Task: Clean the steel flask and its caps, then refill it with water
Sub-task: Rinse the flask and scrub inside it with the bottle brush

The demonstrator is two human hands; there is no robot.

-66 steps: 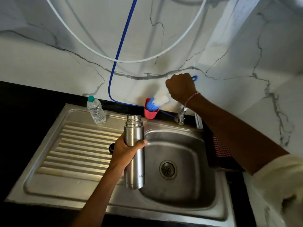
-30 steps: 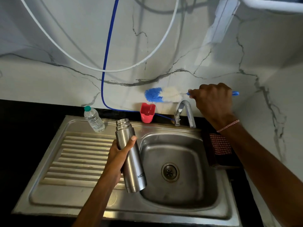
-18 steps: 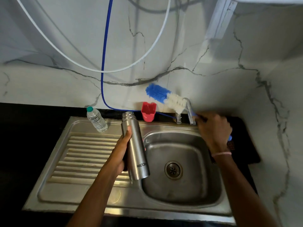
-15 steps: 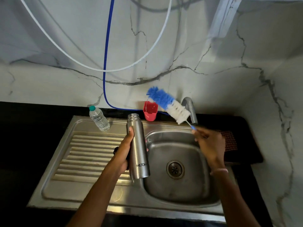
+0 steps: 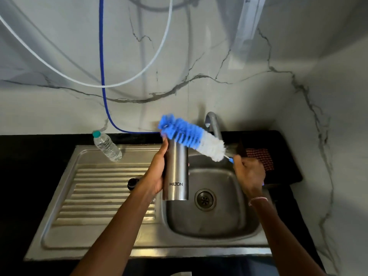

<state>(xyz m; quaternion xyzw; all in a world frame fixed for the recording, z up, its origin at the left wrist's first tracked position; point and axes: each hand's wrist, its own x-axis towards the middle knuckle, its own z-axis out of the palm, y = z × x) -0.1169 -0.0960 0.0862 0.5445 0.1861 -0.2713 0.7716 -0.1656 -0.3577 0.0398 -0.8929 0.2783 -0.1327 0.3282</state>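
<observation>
Above the sink (image 5: pixel 111 232), my left hand (image 5: pixel 157 172) grips the upright flask (image 5: pixel 175 176) while my right hand (image 5: pixel 249 174) clasps the brush (image 5: pixel 191 136) lying across its mouth.

L hand (image 5: pixel 157 172) grips flask (image 5: pixel 175 170) at mid-body, palm side-on; R hand (image 5: pixel 249 174) curled on brush (image 5: pixel 193 139) handle end; both forearms bare, extended fwd

Single head view, looking forward and down, close over sink (image 5: pixel 211 228) and both forearms, facing marble wall (image 5: pixel 199 56)

Silver flask (image 5: pixel 175 172); blue-and-white brush (image 5: pixel 191 137); red-checked cloth (image 5: pixel 259 157); veined marble wall (image 5: pixel 199 56).
</observation>
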